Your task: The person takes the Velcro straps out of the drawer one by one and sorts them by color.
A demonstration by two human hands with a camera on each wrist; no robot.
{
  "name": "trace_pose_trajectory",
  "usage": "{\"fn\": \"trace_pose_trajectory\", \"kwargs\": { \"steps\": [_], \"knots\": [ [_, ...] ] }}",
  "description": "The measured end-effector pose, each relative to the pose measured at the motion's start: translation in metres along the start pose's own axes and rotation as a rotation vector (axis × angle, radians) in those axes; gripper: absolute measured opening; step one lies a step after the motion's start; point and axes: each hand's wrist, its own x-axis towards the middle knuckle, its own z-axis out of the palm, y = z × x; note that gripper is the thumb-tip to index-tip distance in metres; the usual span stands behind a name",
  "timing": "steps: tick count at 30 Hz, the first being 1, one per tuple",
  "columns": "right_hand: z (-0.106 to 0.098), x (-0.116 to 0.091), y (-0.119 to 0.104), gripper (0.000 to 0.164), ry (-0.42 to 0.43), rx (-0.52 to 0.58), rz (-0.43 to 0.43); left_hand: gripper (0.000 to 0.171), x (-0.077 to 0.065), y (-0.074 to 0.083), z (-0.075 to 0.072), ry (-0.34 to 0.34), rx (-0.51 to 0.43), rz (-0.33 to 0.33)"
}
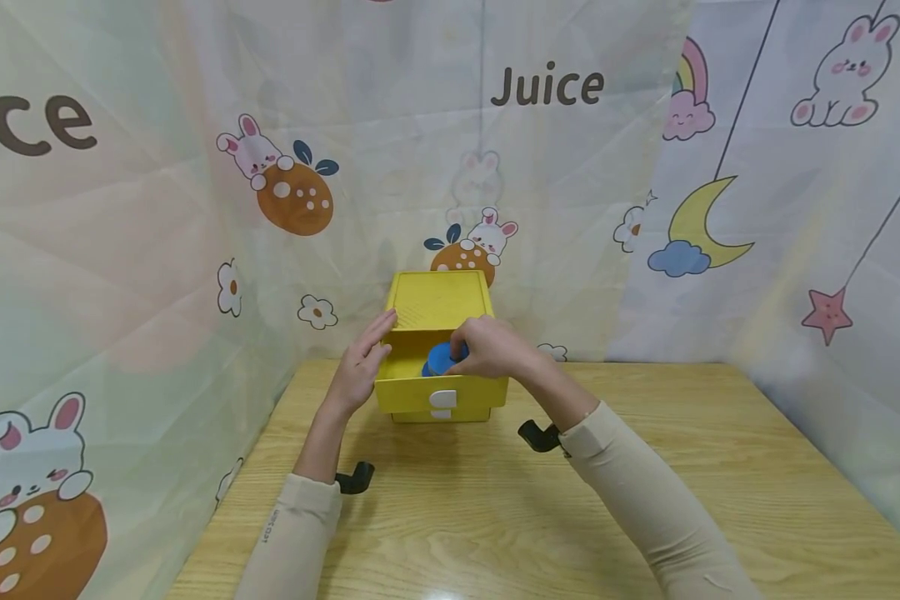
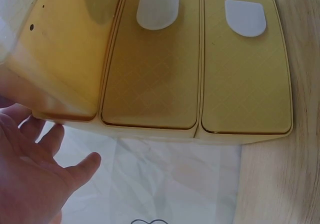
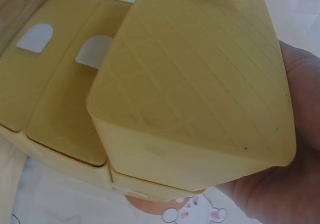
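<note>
"As the beige sleeves (image 1: 288, 537) reached over the table (image 1: 450, 500), what did the hands do?"

"The left hand (image 1: 356, 375), fingers extended, touched the left side of the yellow drawer unit (image 1: 438, 298); the right hand (image 1: 489, 346) pinched a blue object (image 1: 440, 359)."

"Where was it?"

"Between right thumb and fingers, showing just left of them, inside the open top drawer (image 1: 405, 397), before the printed cloth (image 1: 570, 183)."

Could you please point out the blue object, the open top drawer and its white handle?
Blue object (image 1: 440, 359): head view, on its visible face.
Open top drawer (image 3: 185, 79): right wrist view, on its front panel.
White handle (image 1: 443, 399): head view, on the middle of its face.
</note>
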Motion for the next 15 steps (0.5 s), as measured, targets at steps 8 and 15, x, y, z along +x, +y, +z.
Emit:
{"fn": "trace_pose_trajectory", "kwargs": {
  "steps": [8,15],
  "knots": [
    [0.0014,-0.0003,0.0028,0.023,0.004,0.061,0.017,0.048,0.0011,-0.0009,0.0002,0.001,-0.004,-0.002],
    [0.0019,-0.0017,0.0056,0.026,0.015,0.129,0.01,0.048,0.0007,-0.0001,0.0011,0.001,-0.002,-0.003]
  ]
}}
